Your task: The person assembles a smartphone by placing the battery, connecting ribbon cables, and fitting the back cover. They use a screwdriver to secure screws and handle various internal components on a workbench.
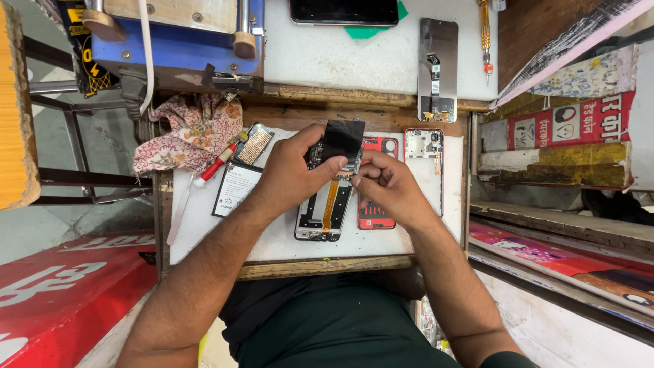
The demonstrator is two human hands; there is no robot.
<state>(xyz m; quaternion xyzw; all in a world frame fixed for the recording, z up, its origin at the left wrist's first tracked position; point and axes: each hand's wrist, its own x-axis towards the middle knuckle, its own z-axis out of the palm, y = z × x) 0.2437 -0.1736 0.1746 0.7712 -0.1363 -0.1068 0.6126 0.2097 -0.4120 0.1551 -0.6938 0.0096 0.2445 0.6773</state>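
— What have your hands got?

— Your left hand (293,174) pinches a black square sheet (343,140) between thumb and fingers, holding it up over the top end of the opened phone (325,204). Your right hand (388,187) has its fingertips pressed together against the phone's upper right edge, just under that sheet.

— And where does the phone lie?

— Flat on the white mat (272,238), near the middle of the desk and close to its front edge, with an orange ribbon cable (330,201) running down its length. A red back cover (376,215) lies touching its right side, partly under your right hand. A white-labelled battery (235,187) sits left of your left wrist, a floral cloth (194,133) at the back-left corner.
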